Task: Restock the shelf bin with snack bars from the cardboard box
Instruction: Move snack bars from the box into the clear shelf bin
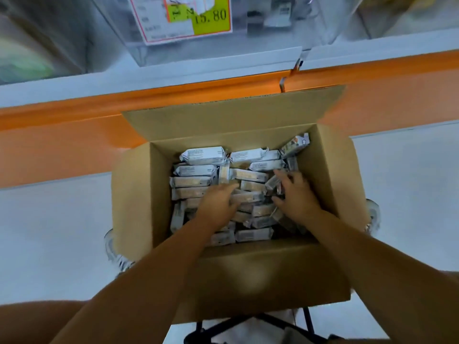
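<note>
**Both hands in the box, bin beyond**

The cardboard box (139,194) stands open around the hands, its flaps folded out, likely to keep the reach clear. The clear shelf bin (223,47) sits beyond and above them. Snack bars (198,156) lie heaped beneath both palms. The left hand (218,198) rests flat with its fingers straight, while the right hand (296,194) spreads among tilted bars — whether it grips one cannot be told.

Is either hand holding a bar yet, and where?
Cannot tell: left hand and right hand both rest on the snack bars in the cardboard box, fingers bent, no clear grip.
</note>
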Available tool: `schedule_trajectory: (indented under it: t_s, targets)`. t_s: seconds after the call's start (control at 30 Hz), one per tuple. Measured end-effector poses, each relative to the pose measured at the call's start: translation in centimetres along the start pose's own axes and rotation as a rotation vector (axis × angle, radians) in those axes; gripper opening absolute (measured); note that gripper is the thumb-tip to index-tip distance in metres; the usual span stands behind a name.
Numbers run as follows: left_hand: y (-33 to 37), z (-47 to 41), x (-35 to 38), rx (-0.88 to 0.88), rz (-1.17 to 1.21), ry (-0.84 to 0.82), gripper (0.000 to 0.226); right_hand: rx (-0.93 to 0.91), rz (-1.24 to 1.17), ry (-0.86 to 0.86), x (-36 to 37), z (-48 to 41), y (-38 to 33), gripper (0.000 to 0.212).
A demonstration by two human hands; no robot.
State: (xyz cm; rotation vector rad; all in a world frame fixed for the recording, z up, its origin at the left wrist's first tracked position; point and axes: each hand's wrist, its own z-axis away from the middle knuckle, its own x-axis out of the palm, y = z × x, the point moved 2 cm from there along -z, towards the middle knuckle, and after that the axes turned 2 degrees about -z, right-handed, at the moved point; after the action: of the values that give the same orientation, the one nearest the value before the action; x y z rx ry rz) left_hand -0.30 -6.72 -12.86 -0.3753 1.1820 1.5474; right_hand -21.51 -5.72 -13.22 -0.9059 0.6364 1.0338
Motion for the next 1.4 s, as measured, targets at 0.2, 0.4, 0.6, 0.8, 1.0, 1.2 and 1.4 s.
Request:
schedule_trajectory:
  t_s: [0.2, 0.4, 0.6, 0.8, 1.0, 1.2, 1.4]
  targets:
    - [0.4, -2.7, 2.2, -0.003, -0.273, -0.113, 0.050, -0.031, 0.056, -0.052, 1.2, -1.4, -0.2, 0.071]
    - [0.0, -2.9, 1.9, -0.058, -0.202, -0.111, 0.040, -0.065, 0.055, 0.041, 1.2, -2.1, -0.3, 0.053]
    - [0.7, -0.7, -0.2, -0.156, 0.200, -0.073, 0.038, -0.111, -0.100, 0.167, -0.3, 0.5, -1.4, 0.042]
    - [2.7, 1.1, -5.0, -0.260, 0.686, -0.054, 0.034, -0.025, -0.856, -0.010, -5.5, 3.2, -5.5, 0.033]
    - [4.2, 3.8, -10.7, -0.117, 0.846, -0.177, 0.065, -0.089, -1.172, -0.263, -10.4, 5.7, -7.2, 0.070]
    - [7.4, 7.6, -15.0, 0.072, 0.855, -0.129, 0.037, -0.248, -1.130, -0.289, -13.9, 9.1, -9.5, 0.076]
    - [10.1, 11.1, -21.4, 0.084, 0.907, 0.026, 0.034, -0.383, -0.963, -0.051, -20.9, 13.0, -11.6, 0.041]
